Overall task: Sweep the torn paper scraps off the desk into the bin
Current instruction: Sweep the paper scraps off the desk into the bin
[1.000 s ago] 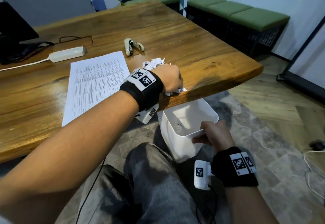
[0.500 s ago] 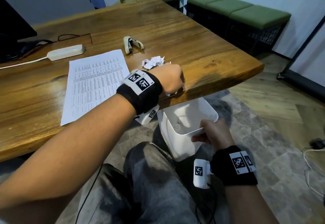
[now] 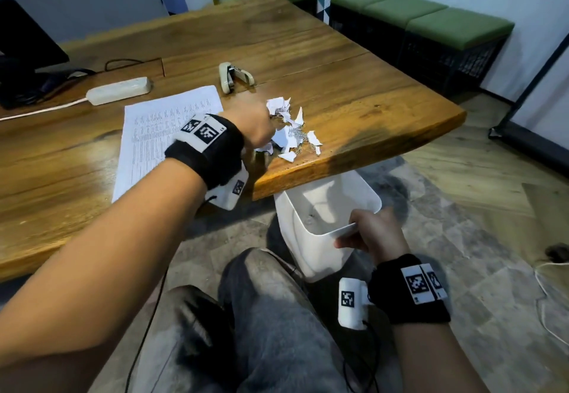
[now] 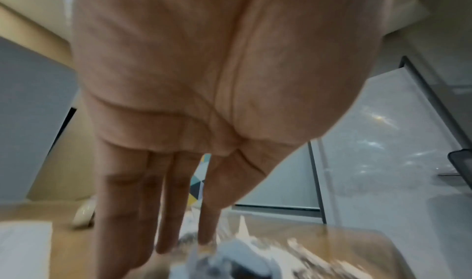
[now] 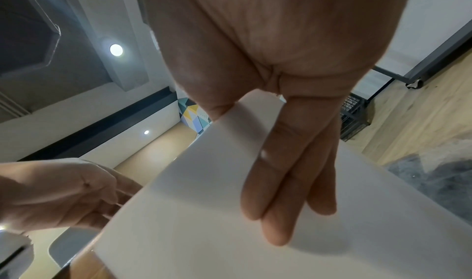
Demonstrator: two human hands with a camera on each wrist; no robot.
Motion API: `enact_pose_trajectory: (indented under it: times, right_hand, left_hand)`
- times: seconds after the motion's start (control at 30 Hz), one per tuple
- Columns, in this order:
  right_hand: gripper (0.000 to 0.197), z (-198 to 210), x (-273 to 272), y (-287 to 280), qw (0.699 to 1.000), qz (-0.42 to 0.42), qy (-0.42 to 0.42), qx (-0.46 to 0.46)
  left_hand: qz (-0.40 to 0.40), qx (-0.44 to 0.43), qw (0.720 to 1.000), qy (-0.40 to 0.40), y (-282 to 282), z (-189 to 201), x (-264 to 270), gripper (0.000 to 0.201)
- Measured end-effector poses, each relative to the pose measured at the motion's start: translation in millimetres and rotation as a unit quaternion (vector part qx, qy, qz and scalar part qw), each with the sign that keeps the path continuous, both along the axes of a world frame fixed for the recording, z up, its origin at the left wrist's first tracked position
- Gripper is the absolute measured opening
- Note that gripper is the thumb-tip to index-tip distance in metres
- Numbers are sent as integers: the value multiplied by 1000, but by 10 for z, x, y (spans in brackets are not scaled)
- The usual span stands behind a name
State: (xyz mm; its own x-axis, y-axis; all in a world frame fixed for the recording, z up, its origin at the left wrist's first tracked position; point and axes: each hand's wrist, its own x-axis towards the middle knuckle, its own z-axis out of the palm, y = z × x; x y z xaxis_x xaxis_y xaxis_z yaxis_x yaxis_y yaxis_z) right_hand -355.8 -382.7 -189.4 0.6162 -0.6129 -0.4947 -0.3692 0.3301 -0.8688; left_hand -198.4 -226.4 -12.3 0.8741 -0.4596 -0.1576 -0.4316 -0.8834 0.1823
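Note:
Several torn white paper scraps (image 3: 288,133) lie spread on the wooden desk (image 3: 354,90) close to its near edge. My left hand (image 3: 257,127) is just left of them, its straight fingers (image 4: 168,212) pointing down onto the desk and touching the blurred scraps (image 4: 240,257). The white bin (image 3: 308,247) hangs tilted below the desk edge, under the scraps. My right hand (image 3: 374,234) pinches its near rim. In the right wrist view the fingers (image 5: 288,172) lie flat on the bin's outer wall (image 5: 204,223), and the thumb is hidden behind it.
A printed sheet (image 3: 163,133) lies left of my left wrist. A stapler (image 3: 234,76) and a power strip (image 3: 118,95) sit farther back, with a monitor (image 3: 21,50) at far left. My knee (image 3: 271,315) is beside the bin. Green benches (image 3: 431,19) stand beyond the desk.
My left hand has left the desk edge and moved back behind the far scraps. Those scraps now lie spread out between it and the edge. The right hand still holds the bin.

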Motion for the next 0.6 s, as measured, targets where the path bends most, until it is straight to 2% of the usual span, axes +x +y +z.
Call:
enact_pose_trajectory:
  times: [0.03,0.13,0.27,0.37,0.5,0.6]
  right_hand:
    - [62,-4,-3,0,1000,-1,-1,3]
    - [63,-7,1,14,1000,4,5,8]
    - [61,15,2,13,1000,9,15,3]
    - [59,47,-27,21,999,21,25,-4]
    - [54,91,-48,48,999,27,35,-13]
    - [56,109,-52,57,999,28,34,-15]
  left_hand:
    - [-4,21,1000,9,6,-33,-34,38]
    - [16,9,998,57,-33,-117,-110,30]
    - [-35,15,999,37,-119,-172,-153,32]
    - [-41,12,999,26,-140,-142,-185,34]
    - [-59,-29,998,2,-135,-80,-213,47]
    - [-100,-18,995,14,-187,-137,-315,40]
